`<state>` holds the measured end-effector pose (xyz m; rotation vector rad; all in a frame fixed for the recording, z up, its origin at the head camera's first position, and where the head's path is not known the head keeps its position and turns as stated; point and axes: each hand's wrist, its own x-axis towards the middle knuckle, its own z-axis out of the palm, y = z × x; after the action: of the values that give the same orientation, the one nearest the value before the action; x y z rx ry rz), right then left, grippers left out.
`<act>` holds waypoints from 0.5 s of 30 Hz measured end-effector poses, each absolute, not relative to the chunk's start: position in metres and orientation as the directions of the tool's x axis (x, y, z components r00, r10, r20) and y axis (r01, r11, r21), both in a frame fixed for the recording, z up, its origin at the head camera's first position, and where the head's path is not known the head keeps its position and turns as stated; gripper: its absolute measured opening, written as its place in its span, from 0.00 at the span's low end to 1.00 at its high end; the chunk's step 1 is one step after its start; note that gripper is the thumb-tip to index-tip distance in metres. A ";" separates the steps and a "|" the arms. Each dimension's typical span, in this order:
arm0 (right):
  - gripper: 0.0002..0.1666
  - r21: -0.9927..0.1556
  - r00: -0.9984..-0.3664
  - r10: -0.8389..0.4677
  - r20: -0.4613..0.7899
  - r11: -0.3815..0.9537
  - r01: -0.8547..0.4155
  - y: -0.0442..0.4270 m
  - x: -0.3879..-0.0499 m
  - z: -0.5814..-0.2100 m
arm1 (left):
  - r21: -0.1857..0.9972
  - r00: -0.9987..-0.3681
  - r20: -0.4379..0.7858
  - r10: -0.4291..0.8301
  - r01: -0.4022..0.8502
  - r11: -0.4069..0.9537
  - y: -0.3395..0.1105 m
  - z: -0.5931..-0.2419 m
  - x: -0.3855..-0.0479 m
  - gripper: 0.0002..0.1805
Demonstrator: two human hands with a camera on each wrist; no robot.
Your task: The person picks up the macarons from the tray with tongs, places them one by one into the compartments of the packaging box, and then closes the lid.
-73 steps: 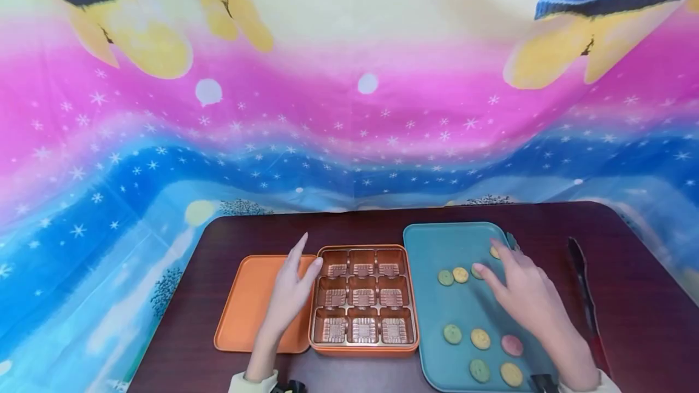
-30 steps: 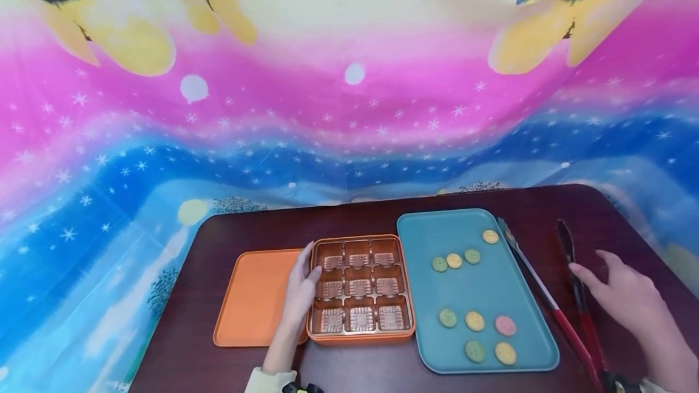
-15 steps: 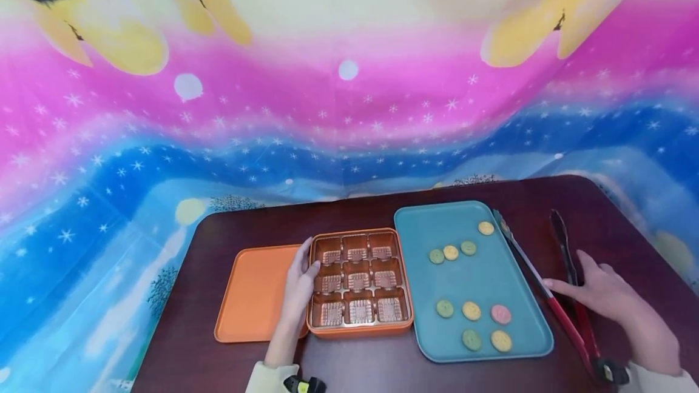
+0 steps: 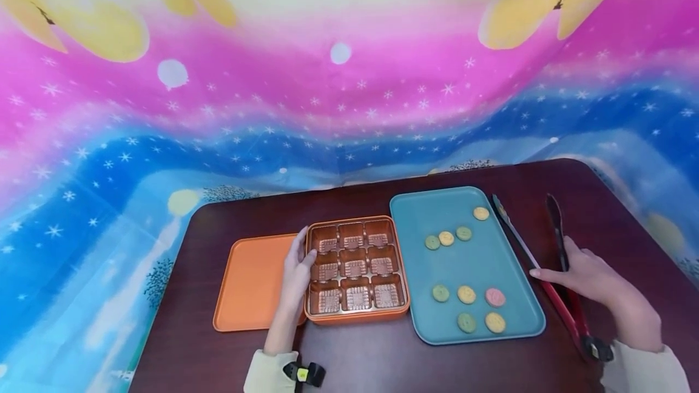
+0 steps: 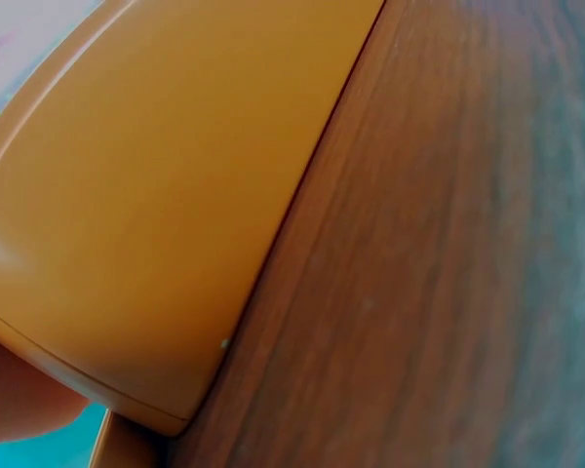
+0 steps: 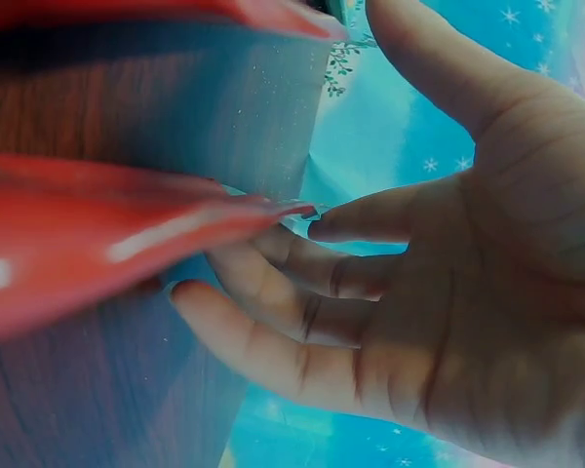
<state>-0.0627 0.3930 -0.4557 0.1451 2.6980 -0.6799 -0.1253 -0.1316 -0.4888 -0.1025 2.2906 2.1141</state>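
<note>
In the head view, my left hand (image 4: 297, 273) holds the left side of an orange box (image 4: 355, 315), its thumb at the rim. The box has a copper-coloured insert of square compartments. The box's orange wall (image 5: 166, 195) fills much of the left wrist view. My right hand (image 4: 597, 278) spreads around the tongs (image 4: 557, 305), which lie splayed with red handles and dark tips. Its thumb reaches the left arm, while the other fingers lie beyond the right arm. In the right wrist view, its fingers (image 6: 322, 361) are loosely bent behind a red handle (image 6: 97, 234).
Right of the box is a blue-green tray (image 4: 459, 272) with several round green, yellow and pink biscuits (image 4: 494, 297). An orange square lid (image 4: 253, 284) lies to the left, partly behind my left forearm. A printed cloth (image 4: 338, 108) hangs behind the dark table (image 4: 360, 356).
My left hand has moved right onto the box's side. My right hand has left the tray and come to the tongs, its thumb reaching the left arm. The head view has tilted.
</note>
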 end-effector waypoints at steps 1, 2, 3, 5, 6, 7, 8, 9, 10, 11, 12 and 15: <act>0.74 -0.440 -0.933 0.014 -0.360 0.879 0.182 0.392 -0.063 -0.456 | 0.995 -0.997 -0.065 -0.034 -0.068 0.078 -0.132 -0.488 -0.126 0.31; 0.75 -0.437 -0.932 0.015 -0.362 0.880 0.184 0.392 -0.064 -0.456 | 0.994 -0.997 -0.070 -0.037 -0.073 0.078 -0.133 -0.488 -0.126 0.31; 0.75 -0.430 -0.930 0.022 -0.366 0.882 0.190 0.391 -0.064 -0.457 | 0.994 -0.997 -0.073 -0.038 -0.076 0.077 -0.133 -0.488 -0.126 0.31; 0.76 -0.426 -0.927 0.026 -0.373 0.884 0.195 0.390 -0.064 -0.456 | 0.995 -0.997 -0.073 -0.034 -0.075 0.065 -0.133 -0.487 -0.125 0.31; 0.77 -0.423 -0.923 0.029 -0.383 0.883 0.203 0.389 -0.063 -0.456 | 0.995 -0.997 -0.072 -0.033 -0.074 0.060 -0.133 -0.487 -0.125 0.31; 0.79 -0.424 -0.916 0.034 -0.399 0.879 0.218 0.388 -0.063 -0.455 | 0.996 -0.997 -0.073 -0.031 -0.075 0.052 -0.133 -0.487 -0.125 0.31; 0.81 -0.424 -0.906 0.041 -0.422 0.874 0.237 0.387 -0.062 -0.455 | 0.996 -0.997 -0.073 -0.032 -0.074 0.047 -0.133 -0.487 -0.125 0.31; 0.82 -0.428 -0.894 0.047 -0.446 0.866 0.259 0.386 -0.061 -0.455 | 0.996 -0.997 -0.076 -0.033 -0.077 0.040 -0.133 -0.488 -0.124 0.31; 0.83 -0.434 -0.882 0.053 -0.468 0.856 0.282 0.385 -0.060 -0.454 | 0.996 -0.996 -0.077 -0.034 -0.078 0.032 -0.133 -0.488 -0.124 0.31; 0.84 -0.435 -0.871 0.060 -0.487 0.848 0.302 0.383 -0.060 -0.453 | 0.996 -0.996 -0.080 -0.040 -0.081 0.025 -0.133 -0.488 -0.124 0.31; 0.83 -0.440 -0.862 0.066 -0.502 0.839 0.320 0.381 -0.060 -0.452 | 0.997 -0.996 -0.079 -0.044 -0.080 0.022 -0.134 -0.488 -0.124 0.31; 0.69 -0.469 -0.867 0.061 -0.495 0.821 0.326 0.377 -0.060 -0.451 | 0.996 -0.995 -0.083 -0.058 -0.083 0.013 -0.135 -0.488 -0.123 0.30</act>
<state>-0.0604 0.3773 -0.4511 0.2864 2.5354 -0.7693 -0.1234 -0.1348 -0.4877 -0.1549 2.2225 2.1889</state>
